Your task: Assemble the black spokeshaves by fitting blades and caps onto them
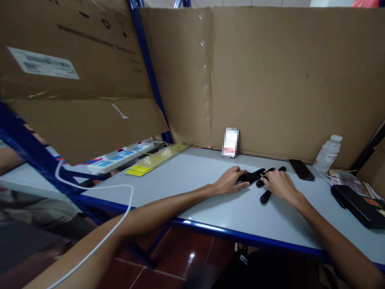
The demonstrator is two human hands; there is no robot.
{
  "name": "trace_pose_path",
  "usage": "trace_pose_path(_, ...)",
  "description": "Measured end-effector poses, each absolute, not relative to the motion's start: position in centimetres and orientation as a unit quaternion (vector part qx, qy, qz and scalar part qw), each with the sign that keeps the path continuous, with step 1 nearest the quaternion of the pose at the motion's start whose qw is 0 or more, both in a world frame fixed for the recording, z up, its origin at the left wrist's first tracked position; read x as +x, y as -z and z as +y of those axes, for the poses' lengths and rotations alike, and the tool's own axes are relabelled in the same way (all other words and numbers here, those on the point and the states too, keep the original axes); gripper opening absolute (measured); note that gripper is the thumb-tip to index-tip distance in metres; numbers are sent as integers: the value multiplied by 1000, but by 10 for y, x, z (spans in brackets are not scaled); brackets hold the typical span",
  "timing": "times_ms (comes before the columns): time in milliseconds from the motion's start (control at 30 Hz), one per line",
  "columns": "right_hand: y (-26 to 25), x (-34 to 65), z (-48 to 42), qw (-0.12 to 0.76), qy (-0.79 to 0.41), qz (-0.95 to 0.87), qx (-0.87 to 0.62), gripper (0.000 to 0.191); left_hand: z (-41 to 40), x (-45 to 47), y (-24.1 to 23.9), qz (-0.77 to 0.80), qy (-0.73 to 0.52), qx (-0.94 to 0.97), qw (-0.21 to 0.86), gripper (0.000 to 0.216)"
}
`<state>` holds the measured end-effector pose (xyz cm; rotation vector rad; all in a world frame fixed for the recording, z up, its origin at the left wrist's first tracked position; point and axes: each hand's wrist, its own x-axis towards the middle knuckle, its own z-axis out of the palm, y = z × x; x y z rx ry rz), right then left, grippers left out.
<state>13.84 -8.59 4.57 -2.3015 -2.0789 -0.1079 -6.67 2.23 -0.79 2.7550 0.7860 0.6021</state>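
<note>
On the white tabletop (192, 180) lies a black folding stand (252, 176) that looks like a small tripod, with several rounded leg ends pointing right and toward me. My left hand (231, 180) grips its left end, thumb on the near side and fingers on the far side. Over the middle, where the legs meet, my right hand (278, 182) has its fingers closed on the stand. That hand hides part of the legs and the joint. One leg end (266, 196) sticks out below the right hand.
A lit phone (231, 142) leans on the cardboard wall (270, 80). To the right are a dark phone (301, 169), a plastic bottle (328, 153) and a black case (357, 204). Yellow packaging (150, 162) and a power strip (120, 156) lie left. A white cable (130, 196) crosses my left arm.
</note>
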Motion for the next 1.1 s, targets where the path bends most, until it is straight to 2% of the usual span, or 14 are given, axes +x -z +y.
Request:
trace_pose_path(167,-53,154,-76,97,-11,-698,-709,32,28,-69,12,256,-210,937,113,52)
trace_pose_path(300,-59,187,-69,120,14,-651,-750,34,33,-68,15,239,-216,939,120,47)
trace_pose_path(433,-59,206,-70,86,28,-608,-789,32,34,-68,16,218,-229,941,126,44)
trace_pose_path(633,-49,200,-74,15,-11,-631,-776,33,28,-68,10,191,-226,946,135,39)
trace_pose_path(733,-46,198,-75,9,3,-634,-773,34,25,-69,6,184,-217,948,145,41)
trace_pose_path(833,-46,202,-73,32,26,-645,-763,34,22,-69,5,183,-209,948,157,47)
trace_pose_path(1033,-30,200,-57,120,31,-739,-662,38,17,-71,6,162,-183,956,164,80)
trace_pose_path(1100,-20,195,-50,136,24,-759,-636,39,19,-72,8,148,-171,961,162,83)
